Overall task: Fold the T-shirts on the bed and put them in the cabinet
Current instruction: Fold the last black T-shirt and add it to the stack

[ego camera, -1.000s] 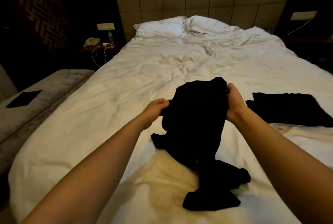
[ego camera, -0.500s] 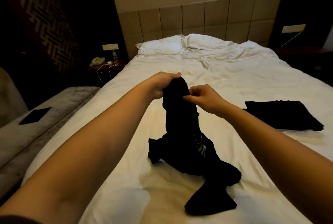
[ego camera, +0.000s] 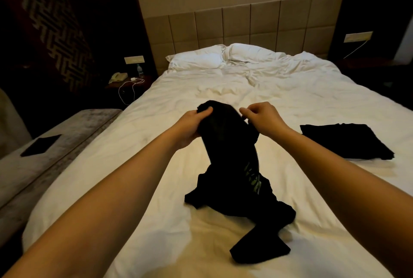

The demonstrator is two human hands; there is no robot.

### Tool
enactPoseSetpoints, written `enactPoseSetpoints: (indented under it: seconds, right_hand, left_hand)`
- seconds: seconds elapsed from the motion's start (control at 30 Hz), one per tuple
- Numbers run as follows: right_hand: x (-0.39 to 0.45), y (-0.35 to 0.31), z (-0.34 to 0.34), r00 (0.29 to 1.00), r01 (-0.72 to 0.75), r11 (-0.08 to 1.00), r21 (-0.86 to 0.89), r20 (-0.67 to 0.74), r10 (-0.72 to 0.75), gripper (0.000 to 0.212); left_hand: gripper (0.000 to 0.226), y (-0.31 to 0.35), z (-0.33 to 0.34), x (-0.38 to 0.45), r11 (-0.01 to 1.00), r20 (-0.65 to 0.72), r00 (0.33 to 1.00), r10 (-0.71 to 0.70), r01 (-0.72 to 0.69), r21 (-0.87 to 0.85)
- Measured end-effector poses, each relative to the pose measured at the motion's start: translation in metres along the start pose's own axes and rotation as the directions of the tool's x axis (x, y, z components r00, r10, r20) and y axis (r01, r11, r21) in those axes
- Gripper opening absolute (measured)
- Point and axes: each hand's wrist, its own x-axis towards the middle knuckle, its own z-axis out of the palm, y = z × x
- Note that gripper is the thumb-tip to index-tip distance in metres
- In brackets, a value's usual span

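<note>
On bed [ego camera: 290,107]: black T-shirt [ego camera: 232,157] between hands, folded T-shirt [ego camera: 344,141] aside.

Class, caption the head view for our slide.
Both hands, left hand and right hand, lift a crumpled black T-shirt off the white bed.

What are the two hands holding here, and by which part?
Both hold the black T-shirt by its bunched top: the left hand grips the left side, the right hand pinches the right edge. Its lower end trails on the bed.

right hand [ego camera: 264,118] shifted right, T-shirt [ego camera: 232,154] spread wider
</note>
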Motion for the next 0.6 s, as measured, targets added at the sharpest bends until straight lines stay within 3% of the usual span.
enactPoseSetpoints:
  seconds: [0.1,0.17,0.27,0.33,0.4,0.5,0.53,0.6]
  right_hand:
    - [0.007,0.01,-0.009,1.0,0.007,1.0,-0.002,-0.015,-0.007,0.048]
    - [0.009,0.019,-0.016,0.994,0.024,1.0,0.008,0.108,-0.025,0.043]
    - [0.008,0.036,-0.023,0.937,0.123,0.955,-0.271,0.348,-0.022,0.036]
    - [0.01,0.049,-0.021,0.915,0.199,0.875,-0.441,0.404,-0.004,0.033]
    - [0.012,0.059,-0.016,0.938,0.189,0.873,-0.45,0.347,-0.024,0.021]
    - [0.009,0.06,-0.002,0.962,0.05,0.979,-0.198,0.274,0.006,0.019]
    - [0.008,0.056,0.005,0.955,0.035,0.99,-0.139,0.296,0.008,0.02]
    - [0.006,0.04,0.023,0.93,0.058,0.994,-0.089,0.366,-0.021,0.02]
  left_hand:
    - [0.051,0.001,-0.013,0.003,0.989,-0.185,0.982,-0.045,0.071,0.133]
    - [0.065,-0.004,-0.026,0.009,0.959,-0.288,0.957,-0.045,0.122,0.254]
    - [0.077,-0.017,-0.045,0.013,0.927,-0.367,0.929,-0.05,0.18,0.329]
    - [0.073,-0.026,-0.054,0.011,0.896,-0.342,0.939,-0.042,0.187,0.403]
    - [0.068,-0.037,-0.06,0.007,0.83,-0.294,0.955,-0.041,0.196,0.523]
    - [0.065,-0.057,-0.059,0.006,0.654,-0.215,0.977,-0.007,0.167,0.738]
    - [0.058,-0.061,-0.053,0.006,0.647,-0.149,0.989,-0.003,0.115,0.754]
    - [0.049,-0.061,-0.03,0.003,0.738,-0.003,1.0,0.011,-0.006,0.675]
